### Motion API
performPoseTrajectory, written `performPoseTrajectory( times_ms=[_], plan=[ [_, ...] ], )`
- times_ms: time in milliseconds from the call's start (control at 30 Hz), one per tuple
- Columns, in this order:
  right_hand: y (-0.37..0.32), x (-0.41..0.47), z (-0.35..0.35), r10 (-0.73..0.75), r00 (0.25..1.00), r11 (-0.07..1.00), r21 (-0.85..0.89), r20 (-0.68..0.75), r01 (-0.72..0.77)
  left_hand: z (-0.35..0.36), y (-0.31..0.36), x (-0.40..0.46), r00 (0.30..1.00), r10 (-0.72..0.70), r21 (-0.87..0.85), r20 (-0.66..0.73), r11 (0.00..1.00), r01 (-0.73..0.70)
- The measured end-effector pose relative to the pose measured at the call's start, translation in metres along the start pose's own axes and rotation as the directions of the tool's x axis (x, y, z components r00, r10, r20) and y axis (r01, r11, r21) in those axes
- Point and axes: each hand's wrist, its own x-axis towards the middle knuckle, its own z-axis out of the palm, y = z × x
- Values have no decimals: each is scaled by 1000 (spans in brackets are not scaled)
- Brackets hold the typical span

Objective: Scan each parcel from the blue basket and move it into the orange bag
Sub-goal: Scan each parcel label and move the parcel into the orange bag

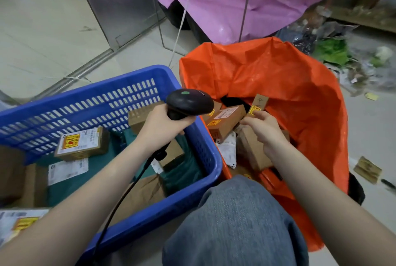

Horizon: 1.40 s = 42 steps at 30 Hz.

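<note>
Tiled floor [53,36]: left hand [159,125] grips scanner [189,103]; right hand [264,127], fingers loose over orange bag [278,77]; cord [120,199] might snag blue basket [150,216].

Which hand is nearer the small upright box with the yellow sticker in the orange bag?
Right. The right hand hangs open inside the orange bag, fingertips just below the small upright box. The left hand grips the scanner over the blue basket.

The orange bag [278,86] gapes open at right of centre, its upper hollow free, while cardboard parcels [227,120] crowd its lower-left mouth beside the blue basket [205,143] wall.
</note>
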Motion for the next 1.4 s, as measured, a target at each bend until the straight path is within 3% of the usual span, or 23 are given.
performPoseTrajectory(
  times_ms=[300, 567, 933, 1067, 1267, 1400],
  plan=[
    [-67, -43, 55, -279, 951, 952, -88, 136, 292, -52, -1, -19, 992, 5, -103, -123, 994, -18],
    [-90, -76, 137, -404, 864, 873, -154, 300, 462, -110, -47, -33, 963, -142, -211, -230, 973, 93],
    [-22, -42, 239, -283, 864, 764, -447, 417, 466, -126, -155, -15, 929, -272, -215, -250, 951, 221],
    [7, -14, 255, -170, 894, 712, -575, 415, 403, -116, -191, 3, 927, -296, -116, -231, 954, 275],
    [55, 19, 262, -20, 931, 427, -839, 365, 338, -98, -222, 13, 939, -306, -33, -158, 952, 305],
    [79, 30, 262, 88, 946, 382, -888, 312, 258, -96, -243, 13, 924, -354, -55, -146, 935, 350]
  ],
)
